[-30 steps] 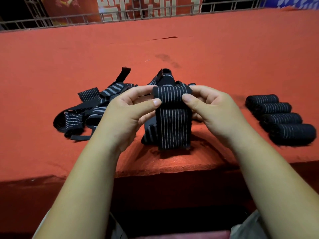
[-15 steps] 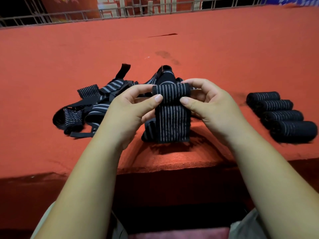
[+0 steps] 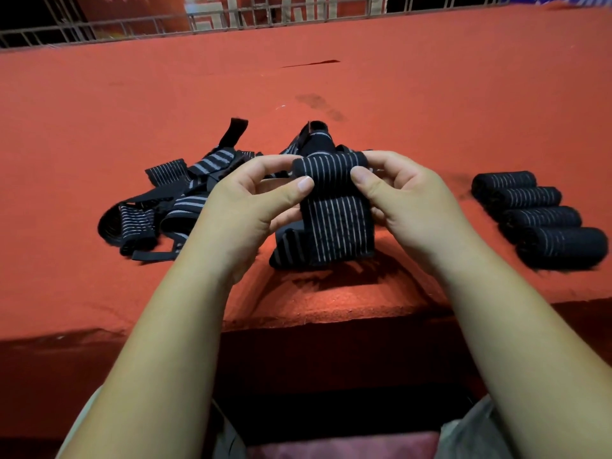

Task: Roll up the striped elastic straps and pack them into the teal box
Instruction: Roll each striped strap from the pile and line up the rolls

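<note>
I've got the strap point(image 3: 334, 207) pinched in both hands right over the near edge of the red table point(image 3: 99, 104), and that strap is my landmark for everything else. My left hand point(image 3: 245, 210) grips its left side, thumb pressed on the front of the small roll forming at the top, fingers curled behind. My right hand point(image 3: 407, 200) mirrors that on the right side, thumb on the front, fingers wrapped around the back, so both hands are closed on the same strap with the roll caught between the thumbs. Below the roll the loose tail hangs down, stripes running lengthwise, its bottom end resting on the table just under my hands. So this one is only begun, I'd say: a few turns made, most of the length yet to wind. To the right of the strap, well apart, four finished rolls point(image 3: 536, 217) lie side by side in a neat row, touching each other. To the left and behind the strap sits the tangled pile of loose straps point(image 3: 185, 193), several of them overlapping; I can't count them exactly, but there's clearly more than a couple to go. The teal box is nowhere in view, so by my reckoning no packing has started, and the rolling itself looks roughly half done.
</note>
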Motion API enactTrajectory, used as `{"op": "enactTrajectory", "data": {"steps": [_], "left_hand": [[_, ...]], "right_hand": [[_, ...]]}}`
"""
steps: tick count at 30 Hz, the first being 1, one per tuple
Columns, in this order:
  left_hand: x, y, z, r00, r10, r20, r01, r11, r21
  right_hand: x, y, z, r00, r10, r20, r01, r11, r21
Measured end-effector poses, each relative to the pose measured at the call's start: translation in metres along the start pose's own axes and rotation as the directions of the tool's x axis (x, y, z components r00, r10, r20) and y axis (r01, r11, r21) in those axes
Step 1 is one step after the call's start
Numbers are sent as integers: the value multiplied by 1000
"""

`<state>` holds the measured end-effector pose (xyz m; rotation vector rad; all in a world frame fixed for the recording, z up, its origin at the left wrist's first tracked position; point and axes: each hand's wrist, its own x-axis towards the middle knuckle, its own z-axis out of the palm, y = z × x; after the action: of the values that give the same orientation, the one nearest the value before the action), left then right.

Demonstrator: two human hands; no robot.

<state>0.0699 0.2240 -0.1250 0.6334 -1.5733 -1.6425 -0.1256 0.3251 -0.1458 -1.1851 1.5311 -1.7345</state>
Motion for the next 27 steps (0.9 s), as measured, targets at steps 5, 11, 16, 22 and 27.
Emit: {"op": "enactTrajectory", "data": {"steps": [5,11,16,22,27], "left_hand": [[1,-1,2,1000,-24,1,24,1000,-14],[4,-5,-3,1000,10,-7,-10,1000,-25],[2,-7,-5,997,65,31,-67,994,92],[3,-8,-7,993,91,76,-101,985,139],[2,-9,-3,992,92,-81,-74,975,208]], "right_hand": [[0,1,0,1000,-22,17,22,1000,16],[1,0,0,999,11,35,-12,1000,2],[-1,-2,-2,998,40,39,-37,996,-83],[-3,-2,-4,998,17,58,-5,979,-203],[-3,0,-1,1000,-22,-9,20,981,-193]]}}
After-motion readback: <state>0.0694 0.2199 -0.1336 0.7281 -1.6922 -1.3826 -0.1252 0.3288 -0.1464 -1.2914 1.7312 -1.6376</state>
